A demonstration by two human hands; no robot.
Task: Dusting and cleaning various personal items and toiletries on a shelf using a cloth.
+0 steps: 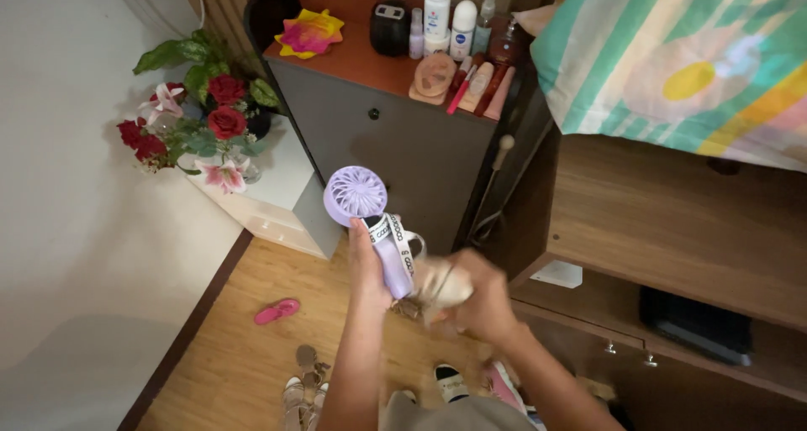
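My left hand [366, 267] grips the handle of a small lilac hand-held fan [356, 194], its round head pointing up and away from me. A white printed strap [398, 238] hangs off the handle. My right hand [472, 295] is closed around a crumpled pale cloth or tissue [442, 285] pressed against the lower part of the fan's handle; that hand is blurred. Both hands are held above a wooden floor, in front of a grey cabinet.
A grey cabinet [403, 137] with a brown top carries bottles [437, 11], a yellow-pink flower mat [309, 33] and tubes. A flower bouquet [202, 124] stands left on a white stand. A bed with striped bedding [681, 61] is right. Shoes [303, 389] and a pink slipper [277, 311] lie below.
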